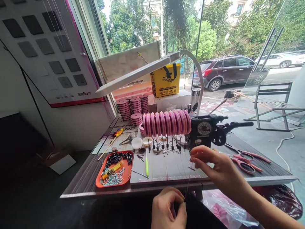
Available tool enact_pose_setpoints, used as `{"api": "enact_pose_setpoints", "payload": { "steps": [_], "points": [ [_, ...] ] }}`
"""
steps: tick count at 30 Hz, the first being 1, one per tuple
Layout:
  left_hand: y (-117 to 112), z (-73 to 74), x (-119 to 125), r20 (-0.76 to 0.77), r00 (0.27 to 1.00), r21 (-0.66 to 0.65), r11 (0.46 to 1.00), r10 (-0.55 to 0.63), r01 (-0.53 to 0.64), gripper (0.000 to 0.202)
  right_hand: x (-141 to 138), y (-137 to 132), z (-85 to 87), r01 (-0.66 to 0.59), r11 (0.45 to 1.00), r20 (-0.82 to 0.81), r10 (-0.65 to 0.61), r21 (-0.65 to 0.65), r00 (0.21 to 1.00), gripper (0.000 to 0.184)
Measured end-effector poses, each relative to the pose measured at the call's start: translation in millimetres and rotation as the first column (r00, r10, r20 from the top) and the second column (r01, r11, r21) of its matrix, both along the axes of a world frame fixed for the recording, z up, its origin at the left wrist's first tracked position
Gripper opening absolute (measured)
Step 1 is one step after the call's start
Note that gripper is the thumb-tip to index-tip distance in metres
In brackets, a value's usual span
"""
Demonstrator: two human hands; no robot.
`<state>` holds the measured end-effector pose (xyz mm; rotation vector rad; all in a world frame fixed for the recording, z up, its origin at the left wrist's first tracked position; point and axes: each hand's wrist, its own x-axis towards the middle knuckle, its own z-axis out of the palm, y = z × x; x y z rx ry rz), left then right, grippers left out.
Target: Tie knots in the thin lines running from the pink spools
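While the left hand [169, 208] pinches thread [188, 183], right hand [212, 165] above, seemingly likewise.

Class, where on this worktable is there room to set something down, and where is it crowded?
Free: the dark tabletop left of the orange tray, and the strip behind the scissors. The pale mat between the green tool and right hand looks open, but threads cross it. Crowded: beneath the pink discs, among black clips and white beads.

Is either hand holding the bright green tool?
No, the green tool lies beside the orange tray, apart from both the left hand and the right hand.
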<state>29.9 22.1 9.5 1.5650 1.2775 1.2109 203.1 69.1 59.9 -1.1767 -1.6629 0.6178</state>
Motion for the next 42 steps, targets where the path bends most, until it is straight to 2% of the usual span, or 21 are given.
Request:
{"api": "enact_pose_setpoints", "payload": {
  "steps": [3,7,14,16,18,20,23,26,29,31,33,35,37,39,42],
  "points": [
    [0,0.8,-1,-0.003,1.000,0.014,1.000,0.002,-0.002,0.019,6,-9,-2.9,-0.025,0.998,-0.103,0.019,-0.059,0.995,0.011],
    [1,1.4,-2,-0.015,1.000,0.033,0.999,0.003,-0.002,0.019,17,-13,-3.8,-0.148,0.972,-0.302,0.087,-0.185,0.949,0.017],
    [1,2.2,-2,-0.018,1.000,0.003,1.000,0.000,0.000,0.020,8,-11,-12.6,-0.246,0.926,-0.255,0.174,-0.286,0.951,0.018],
    [2,3.5,-4,-0.034,0.999,-0.014,1.000,-0.003,0.002,0.019,10,-11,-13.1,-0.174,0.953,-0.191,0.129,-0.247,0.973,0.018],
    [2,4.2,-6,-0.050,0.999,-0.037,0.999,-0.001,-0.001,0.017,16,-10,-13.4,0.014,0.991,-0.067,-0.023,-0.132,0.997,0.018],
    [2,3.9,-8,-0.045,0.999,-0.054,0.999,-0.003,0.000,0.016,23,-8,-15.1,0.144,0.990,0.091,-0.141,-0.017,0.986,0.018],
    [3,2.4,-9,-0.005,1.000,-0.060,0.998,-0.011,0.011,0.016,28,-7,-20.7,0.039,0.999,0.284,-0.041,0.013,0.958,0.015],
    [3,1.6,-9,0.010,1.000,-0.061,0.998,-0.015,0.016,0.016,23,-13,-25.6,-0.019,1.000,0.296,0.022,-0.013,0.955,0.014],
    [3,0.7,-8,-0.021,1.000,-0.067,0.998,-0.011,0.010,0.017,14,-21,-24.0,-0.003,0.998,0.136,0.011,-0.058,0.991,0.015],
    [4,-1.4,-7,-0.046,0.999,-0.064,0.998,-0.013,0.010,0.017,8,-23,-18.7,-0.042,0.992,-0.029,0.038,-0.122,0.999,0.014],
    [4,-4.6,-4,-0.059,0.998,-0.059,0.998,-0.028,0.025,0.018,2,-18,-11.6,-0.110,0.976,-0.188,0.074,-0.187,0.979,0.013],
    [4,-7.7,-1,-0.065,0.997,-0.055,0.997,-0.048,0.045,0.018,-3,-9,-4.5,-0.143,0.974,-0.270,0.092,-0.175,0.958,0.015],
    [3,-9.2,1,-0.070,0.996,-0.042,0.997,-0.061,0.058,0.018,-6,1,0.9,-0.116,0.990,-0.219,0.094,-0.087,0.971,0.015],
    [3,-8.2,1,-0.070,0.996,-0.010,0.998,-0.060,0.059,0.018,-7,8,3.5,-0.080,0.997,-0.094,0.080,0.007,0.992,0.013],
    [0,-2.5,1,-0.061,0.997,0.038,0.998,-0.047,0.049,0.017,-5,13,3.0,-0.102,0.994,0.093,0.098,0.047,0.991,0.011]
  ]
}}
